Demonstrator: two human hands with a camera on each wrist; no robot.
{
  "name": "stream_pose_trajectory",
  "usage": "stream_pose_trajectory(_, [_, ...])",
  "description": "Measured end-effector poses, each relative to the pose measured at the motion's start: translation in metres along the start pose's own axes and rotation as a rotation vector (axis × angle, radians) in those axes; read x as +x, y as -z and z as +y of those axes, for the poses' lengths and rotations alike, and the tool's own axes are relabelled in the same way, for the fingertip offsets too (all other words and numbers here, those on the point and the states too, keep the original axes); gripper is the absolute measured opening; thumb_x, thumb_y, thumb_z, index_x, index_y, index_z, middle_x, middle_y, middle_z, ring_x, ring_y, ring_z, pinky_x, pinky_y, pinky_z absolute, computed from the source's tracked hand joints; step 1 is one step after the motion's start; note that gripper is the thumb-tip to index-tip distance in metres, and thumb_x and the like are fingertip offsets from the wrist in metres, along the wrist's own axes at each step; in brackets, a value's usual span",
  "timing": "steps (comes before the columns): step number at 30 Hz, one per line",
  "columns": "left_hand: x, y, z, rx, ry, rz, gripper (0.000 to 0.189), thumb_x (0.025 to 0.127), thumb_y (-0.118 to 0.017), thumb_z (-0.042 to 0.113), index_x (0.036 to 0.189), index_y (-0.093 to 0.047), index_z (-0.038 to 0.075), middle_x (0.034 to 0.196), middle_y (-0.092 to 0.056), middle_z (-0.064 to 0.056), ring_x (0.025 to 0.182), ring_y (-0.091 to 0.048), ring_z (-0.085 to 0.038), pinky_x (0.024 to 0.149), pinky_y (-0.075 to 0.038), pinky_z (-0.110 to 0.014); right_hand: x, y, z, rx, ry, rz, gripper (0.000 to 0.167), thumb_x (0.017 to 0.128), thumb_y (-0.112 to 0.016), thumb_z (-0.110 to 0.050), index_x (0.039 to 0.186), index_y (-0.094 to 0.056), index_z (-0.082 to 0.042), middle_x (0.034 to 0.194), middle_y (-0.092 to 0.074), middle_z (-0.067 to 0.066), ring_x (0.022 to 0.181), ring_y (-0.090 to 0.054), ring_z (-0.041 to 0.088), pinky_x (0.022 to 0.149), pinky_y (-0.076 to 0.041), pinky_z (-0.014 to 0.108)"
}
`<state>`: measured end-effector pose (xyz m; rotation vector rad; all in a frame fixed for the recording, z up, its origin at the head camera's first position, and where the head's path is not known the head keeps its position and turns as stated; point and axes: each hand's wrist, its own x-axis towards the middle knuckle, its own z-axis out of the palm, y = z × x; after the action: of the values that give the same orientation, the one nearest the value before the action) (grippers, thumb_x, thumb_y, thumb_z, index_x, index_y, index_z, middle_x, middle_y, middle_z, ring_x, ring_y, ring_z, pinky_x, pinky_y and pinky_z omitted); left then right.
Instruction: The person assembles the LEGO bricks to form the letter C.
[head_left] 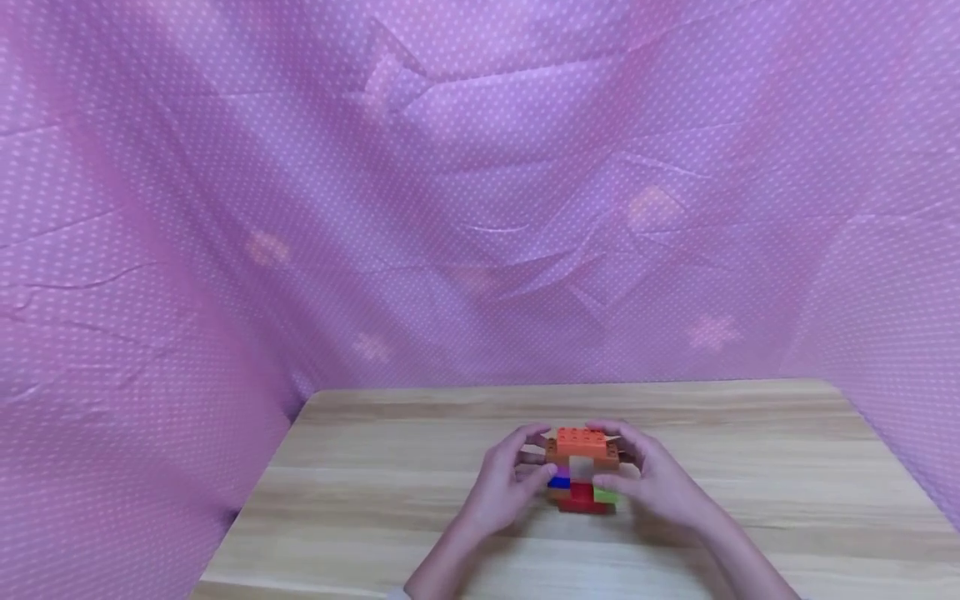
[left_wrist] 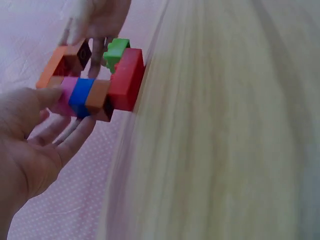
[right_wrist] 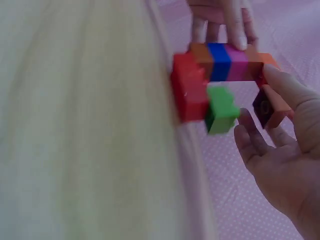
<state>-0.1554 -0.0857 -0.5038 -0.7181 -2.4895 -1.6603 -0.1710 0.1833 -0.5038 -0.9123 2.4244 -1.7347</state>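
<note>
A small toy-brick structure (head_left: 581, 442) stands upright on the table between both hands. Red bricks (head_left: 581, 497) form its base, and an orange brick tops it. On its left side, the left wrist view shows brown, blue (left_wrist: 81, 97) and pink bricks stacked as a column. To the right, a green brick (right_wrist: 221, 107) sits on the red base; a gap separates it from a brown brick (right_wrist: 272, 106) under the orange top. My left hand (head_left: 506, 479) grips the left column, thumb in front, fingers behind. My right hand (head_left: 656, 471) holds the upper right side around that brown brick.
The wood-patterned tabletop (head_left: 360, 500) extends around the hands, its far edge behind the structure. Pink dotted cloth (head_left: 480, 208) hangs behind the table and along both sides.
</note>
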Motion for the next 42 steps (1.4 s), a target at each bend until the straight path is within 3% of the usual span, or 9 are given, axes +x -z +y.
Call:
stream_pose_trajectory(4, [0.004,-0.007,-0.003,-0.05,0.06,0.059,0.044,0.1,-0.073,0.008,0.142,-0.06,0.009,0.13,-0.068,-0.007,0.107,-0.073,-0.02,0.09,-0.061,-0.024,-0.006,0.0,0.004,-0.14,-0.046,-0.026,0.104,0.082,-0.093,-0.023,0.165,-0.031,-0.034,0.163,-0.045,0.011,0.139,-0.052,0.044,0.109,-0.046,0.068])
stream_pose_trajectory(9, [0.002,-0.009,-0.005,-0.08,0.145,0.086,0.034,0.1,-0.072,0.006,0.134,-0.066,0.009,0.13,-0.069,-0.009,0.105,-0.075,-0.022,0.084,-0.062,-0.024,-0.012,-0.003,0.007,-0.258,-0.124,-0.102,0.131,0.074,-0.099,-0.03,0.168,-0.009,-0.045,0.175,-0.021,0.008,0.151,-0.036,0.046,0.109,-0.037,0.079])
stream_pose_trajectory(13, [0.0,-0.01,-0.007,-0.078,0.157,0.089,0.033,0.1,-0.072,0.006,0.132,-0.067,0.007,0.127,-0.07,-0.012,0.107,-0.074,-0.027,0.083,-0.063,-0.025,-0.013,-0.003,0.007,-0.259,-0.169,-0.107,0.13,0.074,-0.098,-0.033,0.168,-0.01,-0.046,0.174,-0.023,0.008,0.149,-0.04,0.042,0.112,-0.037,0.077])
stream_pose_trajectory(17, [-0.001,-0.009,-0.01,-0.024,0.164,0.088,0.039,0.096,-0.076,0.003,0.133,-0.067,0.006,0.119,-0.072,-0.01,0.108,-0.073,-0.028,0.09,-0.062,-0.027,-0.012,-0.002,0.011,-0.258,-0.142,-0.113,0.128,0.075,-0.097,-0.039,0.17,-0.012,-0.034,0.173,-0.026,0.013,0.152,-0.036,0.044,0.119,-0.029,0.071])
stream_pose_trajectory(21, [-0.003,-0.009,-0.012,0.026,0.184,0.071,0.045,0.093,-0.079,0.002,0.136,-0.066,0.004,0.115,-0.072,-0.007,0.106,-0.073,-0.025,0.095,-0.06,-0.031,-0.014,-0.003,0.014,-0.229,-0.13,-0.113,0.125,0.078,-0.094,-0.042,0.171,-0.013,-0.024,0.167,-0.037,0.02,0.15,-0.038,0.046,0.12,-0.023,0.073])
stream_pose_trajectory(26, [-0.006,-0.008,-0.014,0.044,0.211,0.057,0.045,0.093,-0.079,0.004,0.136,-0.065,0.001,0.115,-0.073,-0.006,0.105,-0.072,-0.021,0.098,-0.06,-0.034,-0.014,-0.002,0.015,-0.199,-0.163,-0.118,0.121,0.08,-0.091,-0.044,0.171,-0.014,-0.026,0.158,-0.049,0.022,0.147,-0.043,0.046,0.12,-0.023,0.074])
stream_pose_trajectory(35, [-0.007,-0.008,-0.012,0.066,0.231,0.0,0.043,0.096,-0.077,0.008,0.136,-0.064,0.0,0.118,-0.074,-0.008,0.104,-0.072,-0.018,0.094,-0.06,-0.027,-0.017,0.0,0.017,-0.227,-0.155,-0.125,0.116,0.081,-0.089,-0.05,0.169,-0.021,-0.018,0.161,-0.044,0.024,0.15,-0.037,0.047,0.12,-0.02,0.075])
stream_pose_trajectory(42, [-0.006,-0.003,-0.011,0.114,0.21,-0.06,0.045,0.099,-0.074,0.016,0.14,-0.062,-0.001,0.122,-0.073,-0.01,0.108,-0.07,-0.018,0.098,-0.059,-0.033,-0.017,0.004,0.016,-0.293,-0.139,-0.102,0.11,0.083,-0.086,-0.055,0.167,-0.029,-0.015,0.161,-0.047,0.017,0.149,-0.039,0.046,0.12,-0.025,0.073])
